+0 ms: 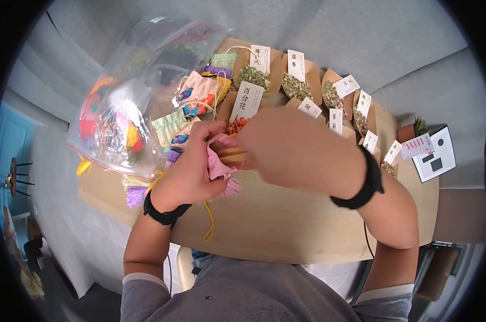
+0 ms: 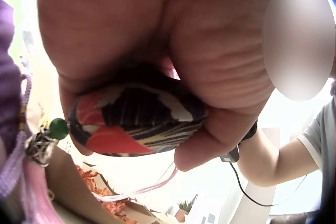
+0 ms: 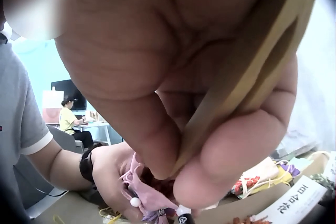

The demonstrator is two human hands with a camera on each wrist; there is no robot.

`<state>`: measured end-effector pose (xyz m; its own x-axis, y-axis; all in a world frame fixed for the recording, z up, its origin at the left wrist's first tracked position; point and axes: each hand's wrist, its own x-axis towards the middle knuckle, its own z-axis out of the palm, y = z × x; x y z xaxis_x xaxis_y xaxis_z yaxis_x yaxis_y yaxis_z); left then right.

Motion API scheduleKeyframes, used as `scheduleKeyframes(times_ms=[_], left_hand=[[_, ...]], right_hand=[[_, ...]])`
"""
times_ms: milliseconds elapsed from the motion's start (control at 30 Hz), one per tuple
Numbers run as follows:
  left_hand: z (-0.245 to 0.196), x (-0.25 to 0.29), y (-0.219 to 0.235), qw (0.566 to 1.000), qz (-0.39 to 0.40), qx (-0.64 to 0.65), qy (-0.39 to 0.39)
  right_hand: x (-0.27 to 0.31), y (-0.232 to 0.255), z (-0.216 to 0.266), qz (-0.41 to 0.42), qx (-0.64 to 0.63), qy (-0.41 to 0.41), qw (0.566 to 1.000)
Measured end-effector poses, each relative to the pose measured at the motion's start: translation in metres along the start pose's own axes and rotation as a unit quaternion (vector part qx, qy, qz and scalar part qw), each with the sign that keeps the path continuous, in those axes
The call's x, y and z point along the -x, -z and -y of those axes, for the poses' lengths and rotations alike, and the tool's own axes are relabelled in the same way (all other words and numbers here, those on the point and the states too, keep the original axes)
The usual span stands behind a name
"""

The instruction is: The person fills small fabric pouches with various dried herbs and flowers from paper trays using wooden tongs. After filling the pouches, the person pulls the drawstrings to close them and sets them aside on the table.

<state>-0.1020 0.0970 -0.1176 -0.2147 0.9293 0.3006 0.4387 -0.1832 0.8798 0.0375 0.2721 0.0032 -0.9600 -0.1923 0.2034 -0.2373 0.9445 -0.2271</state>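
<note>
My left hand (image 1: 186,174) grips a small pink cloth pouch (image 1: 217,162), its mouth held open toward my right hand. In the left wrist view the fingers curl round the pouch's patterned red and black side (image 2: 136,121). My right hand (image 1: 307,150) pinches a pair of wooden tongs (image 3: 231,95), whose tips point down into the pouch mouth in the right wrist view. What the tips hold is hidden by the fingers. Just behind the pouch, orange dried petals (image 1: 235,126) lie in a brown paper holder under a white label card (image 1: 247,101).
More brown paper holders with dried herbs (image 1: 253,77) and label cards curve along the table's far side. At the left stand a large clear plastic bag (image 1: 146,70) and several embroidered pouches (image 1: 197,94). A potted plant (image 1: 406,133) is at the right.
</note>
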Motion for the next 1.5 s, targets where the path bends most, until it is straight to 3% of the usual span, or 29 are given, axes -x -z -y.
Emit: scheduleKeyframes(times_ms=[33,100,233,300,400,500,600,700,833,933,1000,1200,1300,1500], left_hand=[[0.006,0.002,-0.002,0.999,-0.004,0.032,0.022],[0.007,0.004,-0.002,0.997,-0.011,0.065,0.046],[-0.002,0.001,0.001,0.999,-0.028,-0.001,0.025],[-0.002,0.000,0.000,0.999,-0.025,-0.003,0.021],[-0.005,0.001,0.001,0.999,-0.027,-0.032,-0.002],[-0.005,0.001,0.001,0.999,-0.013,0.014,0.039],[-0.005,0.000,0.000,1.000,0.001,0.024,0.015],[0.002,0.000,-0.001,1.000,-0.006,0.013,0.006],[-0.015,-0.005,0.000,1.000,0.005,0.021,-0.014],[-0.017,-0.005,0.001,1.000,0.002,0.000,-0.020],[-0.017,-0.006,0.001,1.000,-0.002,-0.018,-0.022],[-0.008,-0.003,-0.002,0.999,-0.030,0.011,0.021],[-0.009,-0.005,-0.001,0.999,-0.014,0.045,-0.009],[0.000,-0.002,-0.006,0.996,-0.041,0.074,0.019]], right_hand=[[0.001,0.012,-0.002,0.002,0.000,0.001,1.000],[-0.003,0.044,-0.006,0.112,-0.003,-0.158,0.981],[0.002,0.044,-0.030,0.148,0.025,-0.250,0.956],[0.015,0.010,-0.053,0.150,0.110,-0.239,0.953],[0.017,-0.017,-0.060,0.130,0.120,-0.184,0.967],[0.014,-0.037,-0.062,0.119,0.124,-0.168,0.971],[0.013,-0.042,-0.060,0.153,0.132,-0.166,0.965],[0.017,-0.056,-0.063,0.132,0.125,-0.182,0.966],[0.018,-0.043,-0.061,0.103,0.152,-0.142,0.973],[0.018,-0.028,-0.061,0.159,0.117,-0.183,0.963],[0.021,-0.019,-0.059,0.110,0.079,-0.196,0.971],[0.021,0.023,-0.046,0.066,-0.012,-0.185,0.981],[0.014,0.043,-0.029,0.085,-0.066,-0.206,0.973],[0.004,0.009,-0.008,0.065,-0.011,-0.092,0.994]])
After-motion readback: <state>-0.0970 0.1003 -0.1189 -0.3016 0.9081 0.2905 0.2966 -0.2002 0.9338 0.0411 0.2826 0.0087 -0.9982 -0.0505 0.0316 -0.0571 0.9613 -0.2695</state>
